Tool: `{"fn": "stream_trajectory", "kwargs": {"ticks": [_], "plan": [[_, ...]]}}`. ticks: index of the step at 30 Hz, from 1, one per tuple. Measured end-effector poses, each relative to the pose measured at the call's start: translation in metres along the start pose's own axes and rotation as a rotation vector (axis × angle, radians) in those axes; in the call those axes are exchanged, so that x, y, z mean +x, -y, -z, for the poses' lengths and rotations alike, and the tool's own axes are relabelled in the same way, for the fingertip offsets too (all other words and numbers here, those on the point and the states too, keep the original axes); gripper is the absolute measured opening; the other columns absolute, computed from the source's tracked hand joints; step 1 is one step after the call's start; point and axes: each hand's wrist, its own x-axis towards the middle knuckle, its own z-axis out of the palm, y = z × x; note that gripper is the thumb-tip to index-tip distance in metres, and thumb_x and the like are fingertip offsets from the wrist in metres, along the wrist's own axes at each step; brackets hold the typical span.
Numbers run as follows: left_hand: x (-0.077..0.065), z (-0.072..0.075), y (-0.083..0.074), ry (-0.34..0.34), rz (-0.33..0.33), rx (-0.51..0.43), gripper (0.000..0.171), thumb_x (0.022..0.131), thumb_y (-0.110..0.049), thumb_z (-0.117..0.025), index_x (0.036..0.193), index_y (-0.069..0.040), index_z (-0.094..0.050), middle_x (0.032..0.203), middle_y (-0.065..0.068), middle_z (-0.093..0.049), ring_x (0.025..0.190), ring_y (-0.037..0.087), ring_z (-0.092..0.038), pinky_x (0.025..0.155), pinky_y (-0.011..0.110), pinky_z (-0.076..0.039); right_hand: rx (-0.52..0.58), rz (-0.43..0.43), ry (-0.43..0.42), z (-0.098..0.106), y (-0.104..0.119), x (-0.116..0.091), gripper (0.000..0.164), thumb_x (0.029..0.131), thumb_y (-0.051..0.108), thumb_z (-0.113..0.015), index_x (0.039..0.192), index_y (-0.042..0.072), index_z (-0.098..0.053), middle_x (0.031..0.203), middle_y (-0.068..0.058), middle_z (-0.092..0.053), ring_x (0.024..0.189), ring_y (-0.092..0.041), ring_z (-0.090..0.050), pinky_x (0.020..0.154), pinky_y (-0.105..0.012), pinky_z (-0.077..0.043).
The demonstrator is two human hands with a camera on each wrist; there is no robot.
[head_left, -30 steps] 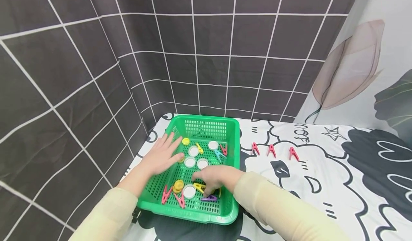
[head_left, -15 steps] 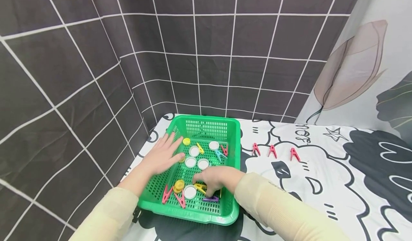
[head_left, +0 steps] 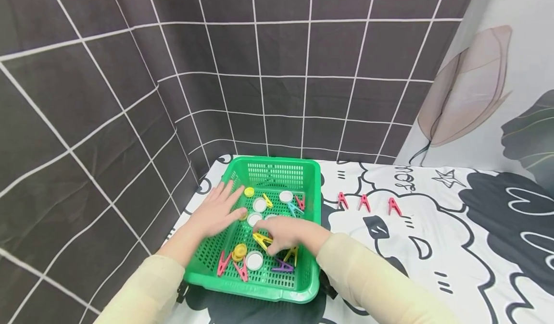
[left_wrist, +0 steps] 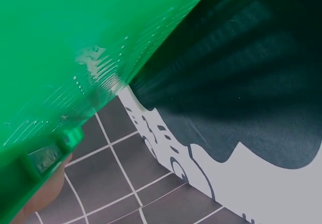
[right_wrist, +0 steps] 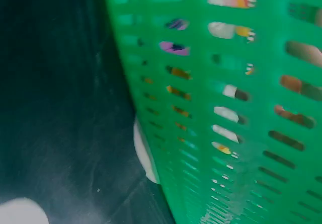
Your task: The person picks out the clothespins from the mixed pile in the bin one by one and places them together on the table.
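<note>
A green plastic basket (head_left: 277,159) sits on a cloth (head_left: 426,285) printed with black-and-white drawings. The left hand (head_left: 218,212) lies at the basket's left side, its fingers straight and spread. The right hand (head_left: 281,232) reaches in over the right side and pinches a yellow clothespin (head_left: 262,241) between thumb and fingers, above the slotted floor. Just below that hand lie a purple clothespin (head_left: 283,266) and another yellow one; toward the near left corner, two pink clothespins (head_left: 242,268) flank a small pile of yellow lids (head_left: 239,252), with a white lid (head_left: 254,260) just beside them. Farther back are more white lids, a single yellow lid, a small yellow clothespin, and a blue clothespin (head_left: 295,209) near a red one. Outside, to the right, three red clothespins (head_left: 365,202) lie in a row before a dark checked curtain (head_left: 281,50).
</note>
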Motion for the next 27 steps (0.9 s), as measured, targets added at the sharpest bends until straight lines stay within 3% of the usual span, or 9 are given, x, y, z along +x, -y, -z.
{"fn": "stream_trajectory", "kwargs": {"ticks": [3,10,27], "plan": [[-0.001,0.000,0.000,0.000,0.002,-0.004,0.071,0.096,-0.058,-0.030,0.150,-0.012,-0.022,0.153,0.021,-0.012,0.140,0.041,-0.005,0.112,0.052,-0.006,0.028,0.032,-0.057,0.004,0.000,0.000,0.059,0.077,0.014,-0.071,0.132,0.016,-0.050,0.081,0.007,-0.054,0.067,-0.008,-0.049,0.060,-0.023,-0.045],[-0.003,-0.001,0.002,-0.001,0.003,0.006,0.072,0.096,-0.058,-0.030,0.150,-0.011,-0.023,0.153,0.022,-0.013,0.139,0.042,-0.006,0.111,0.054,-0.007,0.079,0.026,-0.135,0.018,0.004,-0.004,0.060,0.076,0.016,-0.070,0.133,0.013,-0.050,0.067,0.005,-0.053,0.056,-0.008,-0.046,0.051,-0.023,-0.042],[0.001,-0.002,0.002,-0.002,-0.012,0.005,0.071,0.097,-0.057,-0.029,0.150,-0.012,-0.021,0.153,0.022,-0.011,0.140,0.041,-0.005,0.113,0.050,-0.004,0.068,-0.049,-0.209,0.048,-0.013,-0.021,0.061,0.074,0.018,-0.068,0.133,0.014,-0.049,0.063,0.004,-0.050,0.053,-0.009,-0.042,0.049,-0.025,-0.038]]}}
